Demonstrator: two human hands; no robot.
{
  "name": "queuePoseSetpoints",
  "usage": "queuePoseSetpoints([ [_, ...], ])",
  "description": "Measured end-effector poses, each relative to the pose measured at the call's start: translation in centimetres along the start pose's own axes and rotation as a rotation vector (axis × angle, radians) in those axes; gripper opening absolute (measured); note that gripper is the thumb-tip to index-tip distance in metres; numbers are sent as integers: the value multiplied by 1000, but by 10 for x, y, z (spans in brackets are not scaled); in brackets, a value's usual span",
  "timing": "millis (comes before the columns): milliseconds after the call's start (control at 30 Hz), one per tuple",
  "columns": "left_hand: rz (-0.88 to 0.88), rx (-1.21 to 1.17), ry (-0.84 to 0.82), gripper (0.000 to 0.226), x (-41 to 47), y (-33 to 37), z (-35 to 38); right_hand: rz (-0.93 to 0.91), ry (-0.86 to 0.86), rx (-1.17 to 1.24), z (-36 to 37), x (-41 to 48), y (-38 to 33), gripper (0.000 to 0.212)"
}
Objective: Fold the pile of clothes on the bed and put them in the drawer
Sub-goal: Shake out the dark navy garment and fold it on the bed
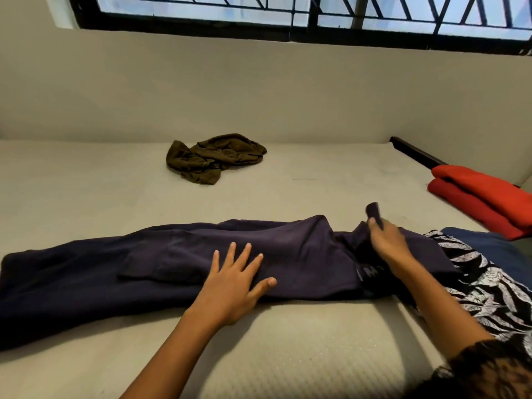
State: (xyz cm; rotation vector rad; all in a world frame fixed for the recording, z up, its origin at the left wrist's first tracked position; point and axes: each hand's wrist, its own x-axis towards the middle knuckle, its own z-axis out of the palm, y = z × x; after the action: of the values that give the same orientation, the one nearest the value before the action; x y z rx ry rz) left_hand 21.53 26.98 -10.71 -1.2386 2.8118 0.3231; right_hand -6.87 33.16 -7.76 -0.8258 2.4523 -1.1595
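Left hand: left hand lies flat, fingers spread and straight, pressing the middle of the dark navy trousers.
Right hand: right hand pinches a bunched end of the trousers near the waistband, lifting it a little.
Trousers: stretched sideways across the near part of the bed (legs towards the left).
Patterned cloth: black-and-white garment at the right, partly under the trousers.
Red garment: folded red garment further right.
Far: crumpled olive garment near the wall.
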Motion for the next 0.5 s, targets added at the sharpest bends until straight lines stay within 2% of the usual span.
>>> queuePoseSetpoints([
  [33,-60,-14,34,135,-6,-9,-3,32,3,233,-1,-6,-16,40],
  [67,-128,-33,73,128,-13,-21,-8,36,-1,413,-1,-13,-35,39],
  [100,-192,-59,114,111,-18,-30,-12,18,-16,522,-2,-21,-53,40],
  [167,-328,-119,189,73,-30,-57,-18,-70,-74,668,4,-40,-95,39],
  [267,-512,-427,361,62,-43,-90,-24,-256,-158,824,24,-71,-155,25],
  [300,-578,-557,444,60,-46,-101,-26,-334,-168,850,36,-83,-172,21],
  [367,-704,-735,574,53,-48,-117,-29,-512,-193,838,68,-105,-197,30],
  [433,-806,-830,597,46,-49,-128,-32,-636,-282,733,112,-129,-208,43],
  [500,-837,-893,578,42,-49,-135,-33,-737,-420,511,162,-149,-200,45],
])
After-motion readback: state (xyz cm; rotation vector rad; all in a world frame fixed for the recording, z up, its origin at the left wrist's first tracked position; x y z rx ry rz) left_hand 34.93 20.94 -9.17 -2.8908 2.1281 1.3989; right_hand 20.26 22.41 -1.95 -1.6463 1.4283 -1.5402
